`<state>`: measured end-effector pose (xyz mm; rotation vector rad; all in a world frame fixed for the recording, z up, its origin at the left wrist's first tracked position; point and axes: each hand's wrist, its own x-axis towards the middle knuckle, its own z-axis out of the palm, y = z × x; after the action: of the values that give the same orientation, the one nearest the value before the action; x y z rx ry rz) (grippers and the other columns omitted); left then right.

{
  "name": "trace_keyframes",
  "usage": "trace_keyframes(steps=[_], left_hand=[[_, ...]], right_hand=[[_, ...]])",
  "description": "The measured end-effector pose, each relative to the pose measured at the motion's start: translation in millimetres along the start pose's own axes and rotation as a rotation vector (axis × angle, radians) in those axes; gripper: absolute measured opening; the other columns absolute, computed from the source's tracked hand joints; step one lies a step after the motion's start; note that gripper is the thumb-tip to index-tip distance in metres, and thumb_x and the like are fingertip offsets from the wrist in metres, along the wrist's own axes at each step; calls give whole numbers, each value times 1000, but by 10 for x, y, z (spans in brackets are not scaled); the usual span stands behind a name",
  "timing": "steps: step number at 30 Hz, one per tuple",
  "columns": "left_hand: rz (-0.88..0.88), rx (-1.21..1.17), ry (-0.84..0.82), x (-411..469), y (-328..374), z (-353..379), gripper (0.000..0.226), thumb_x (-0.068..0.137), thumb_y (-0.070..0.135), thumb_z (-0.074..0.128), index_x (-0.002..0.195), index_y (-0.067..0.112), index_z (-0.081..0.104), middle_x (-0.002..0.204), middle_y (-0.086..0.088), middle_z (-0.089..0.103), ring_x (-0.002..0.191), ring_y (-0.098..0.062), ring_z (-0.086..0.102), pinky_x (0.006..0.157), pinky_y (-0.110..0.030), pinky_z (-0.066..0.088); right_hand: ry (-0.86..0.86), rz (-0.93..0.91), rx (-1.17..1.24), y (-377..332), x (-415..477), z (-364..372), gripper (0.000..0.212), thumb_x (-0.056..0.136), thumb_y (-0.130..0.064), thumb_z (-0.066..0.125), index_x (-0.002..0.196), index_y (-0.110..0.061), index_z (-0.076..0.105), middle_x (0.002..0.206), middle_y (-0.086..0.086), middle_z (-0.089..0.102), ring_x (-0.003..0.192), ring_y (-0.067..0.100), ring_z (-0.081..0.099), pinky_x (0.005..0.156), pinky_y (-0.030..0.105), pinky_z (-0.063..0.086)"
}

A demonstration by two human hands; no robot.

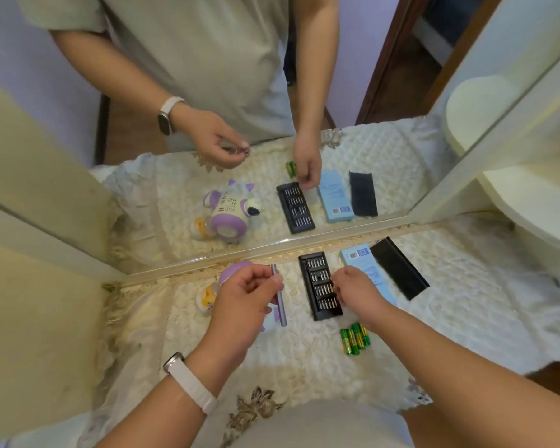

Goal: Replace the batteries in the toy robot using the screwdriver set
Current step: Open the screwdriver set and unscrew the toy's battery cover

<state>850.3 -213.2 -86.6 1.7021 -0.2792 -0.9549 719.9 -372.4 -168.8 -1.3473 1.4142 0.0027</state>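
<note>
My left hand (243, 299) grips a slim grey screwdriver handle (280, 302), held upright above the table. Behind and under that hand lies the purple and white toy robot (232, 270), mostly hidden. The black bit tray (320, 286) with rows of metal bits lies in the middle. My right hand (356, 291) reaches onto the tray's right edge, fingertips curled down at the bits; whether it pinches a bit is hidden. Several green batteries (354, 341) lie near the front, below the tray.
A light blue box (358, 260) and a black sleeve (400, 268) lie right of the tray. A mirror (272, 189) stands along the back edge and repeats the scene. The quilted white cloth (304, 360) covers the table. A cream cabinet (39, 334) is at left.
</note>
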Motion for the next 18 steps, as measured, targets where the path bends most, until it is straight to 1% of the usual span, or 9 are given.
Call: trace_keyframes(steps=[2, 4, 6, 7, 10, 12, 15, 16, 18], left_hand=[[10, -6, 19, -81, 19, 47, 6, 92, 9, 66, 89, 13, 70, 77, 0, 73, 67, -15, 65, 62, -26, 48], [19, -13, 32, -157, 28, 104, 7, 93, 8, 66, 89, 12, 70, 76, 1, 73, 71, -21, 66, 59, -21, 47], [30, -23, 48, -230, 38, 175, 7, 93, 7, 65, 89, 11, 69, 76, 0, 73, 74, -28, 66, 54, -17, 46], [36, -27, 55, -267, 47, 216, 7, 93, 6, 65, 89, 10, 69, 75, 0, 73, 74, -27, 65, 53, -16, 47], [56, -20, 64, -377, 87, 359, 5, 93, 6, 64, 92, 6, 69, 75, 0, 73, 65, -13, 63, 53, -15, 46], [67, -16, 73, -438, 109, 463, 5, 93, 6, 64, 94, 4, 68, 77, -2, 72, 60, -6, 62, 52, -16, 44], [83, -31, 70, -494, 150, 621, 4, 93, 6, 65, 92, 6, 68, 77, -4, 71, 61, -6, 62, 58, -24, 46], [90, -34, 66, -503, 169, 674, 4, 93, 6, 64, 92, 6, 68, 77, -5, 70, 60, -6, 62, 58, -24, 46], [114, -23, 53, -513, 212, 767, 4, 93, 5, 64, 93, 7, 68, 78, -5, 70, 59, -5, 61, 56, -20, 47]], right_hand=[[-54, 15, 180, -52, -132, -64, 24, 94, -6, 37, 95, -9, 61, 82, 8, 62, 69, 18, 55, 61, 27, 46], [-133, -3, 346, -109, -298, -150, 29, 92, 6, 34, 96, -4, 61, 82, 12, 63, 67, 18, 58, 60, 26, 48], [-221, -65, 446, -152, -474, -252, 30, 91, 12, 35, 101, 0, 61, 85, 15, 64, 68, 19, 62, 64, 26, 51], [-261, -101, 475, -169, -557, -304, 30, 91, 14, 37, 104, 1, 60, 87, 16, 65, 70, 19, 64, 67, 27, 53], [-348, -194, 546, -203, -760, -449, 27, 93, 13, 43, 110, 0, 60, 93, 18, 68, 76, 21, 68, 73, 27, 57], [-392, -245, 597, -216, -876, -555, 24, 94, 10, 46, 111, -1, 60, 93, 17, 70, 78, 21, 70, 71, 25, 57], [-433, -328, 604, -201, -1018, -721, 20, 96, 6, 48, 110, -1, 60, 88, 16, 71, 78, 22, 71, 68, 24, 57], [-435, -352, 591, -190, -1056, -778, 20, 96, 5, 48, 110, -1, 60, 86, 15, 71, 77, 22, 71, 67, 23, 57], [-431, -388, 569, -162, -1109, -888, 18, 96, 4, 48, 107, -1, 60, 83, 14, 71, 75, 21, 70, 65, 23, 56]])
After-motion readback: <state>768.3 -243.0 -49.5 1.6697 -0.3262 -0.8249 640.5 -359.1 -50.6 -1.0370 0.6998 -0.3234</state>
